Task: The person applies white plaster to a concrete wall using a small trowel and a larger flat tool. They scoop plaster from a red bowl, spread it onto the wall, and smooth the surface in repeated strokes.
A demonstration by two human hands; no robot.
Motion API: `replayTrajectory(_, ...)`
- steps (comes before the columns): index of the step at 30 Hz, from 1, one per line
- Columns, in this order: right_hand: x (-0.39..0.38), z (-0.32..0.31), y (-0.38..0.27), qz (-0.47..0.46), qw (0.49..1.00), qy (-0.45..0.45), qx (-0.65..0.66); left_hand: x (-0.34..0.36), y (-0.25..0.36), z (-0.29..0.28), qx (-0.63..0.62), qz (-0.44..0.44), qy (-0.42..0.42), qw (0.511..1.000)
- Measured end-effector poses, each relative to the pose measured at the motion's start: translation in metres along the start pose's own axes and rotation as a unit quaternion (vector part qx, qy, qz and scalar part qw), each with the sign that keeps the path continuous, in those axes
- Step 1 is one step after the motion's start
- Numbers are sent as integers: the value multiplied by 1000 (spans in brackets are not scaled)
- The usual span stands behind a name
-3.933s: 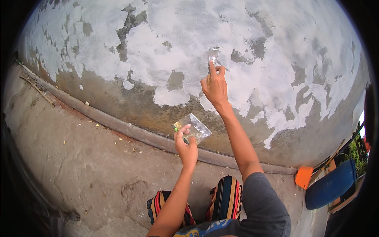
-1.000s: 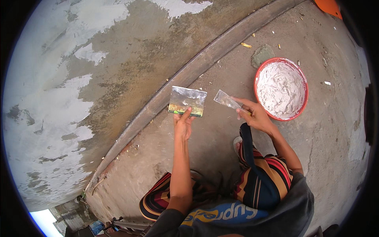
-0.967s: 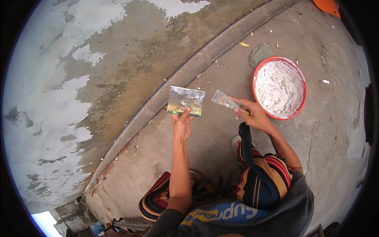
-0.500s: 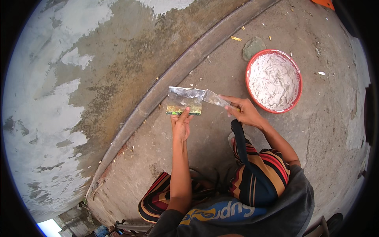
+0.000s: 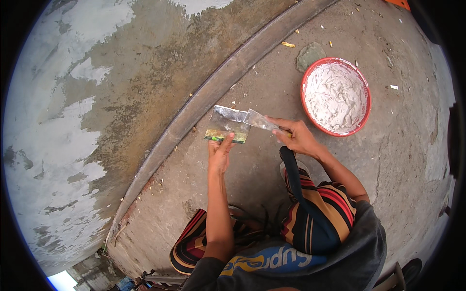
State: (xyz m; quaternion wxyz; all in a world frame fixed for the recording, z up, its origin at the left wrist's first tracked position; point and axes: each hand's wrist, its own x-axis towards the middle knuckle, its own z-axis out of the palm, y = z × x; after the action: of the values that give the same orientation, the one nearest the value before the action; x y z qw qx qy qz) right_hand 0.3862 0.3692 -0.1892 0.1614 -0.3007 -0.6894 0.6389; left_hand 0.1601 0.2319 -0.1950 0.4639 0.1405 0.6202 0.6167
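My left hand (image 5: pixel 220 153) holds up a small flat rectangular plate (image 5: pixel 227 124), shiny grey with a green-yellow lower edge. My right hand (image 5: pixel 297 137) grips a putty knife (image 5: pixel 259 120) by its handle, and the metal blade lies against the plate's right edge. A red bowl (image 5: pixel 366 104) full of white putty sits on the ground just right of my right hand. I am crouched, striped shorts over my knees.
A patchy wall (image 5: pixel 63 121) with white putty smears fills the left. A curved concrete ledge (image 5: pixel 208 94) runs along its base. The cracked concrete floor (image 5: pixel 412 155) carries small debris and a flat stone (image 5: pixel 310 54) near the bowl.
Earlier my right hand was spreading putty high on the wall. I have since looked down, and over the last second the knife blade moved left from apart onto the plate.
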Motion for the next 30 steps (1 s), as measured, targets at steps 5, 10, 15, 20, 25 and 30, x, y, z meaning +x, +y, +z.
replayTrajectory(5,2,2,2,20,999,-9,-28,-1,0,-3,69,3,9,998)
replayTrajectory(10,3,9,6,-12,1000,3,-4,1,-7,-12,103,-34,-19,994)
replayTrajectory(15,15,13,-14,-72,997,12,-19,-9,-30,4,145,-82,-56,984)
replayTrajectory(20,10,-4,-29,-55,998,17,-7,-1,-36,-10,50,-52,9,997)
replayTrajectory(25,0,-4,11,18,999,-11,-33,-1,-18,-9,-43,-19,51,998)
replayTrajectory(30,0,5,25,-8,1000,6,-28,-4,-17,-8,-51,-31,18,998)
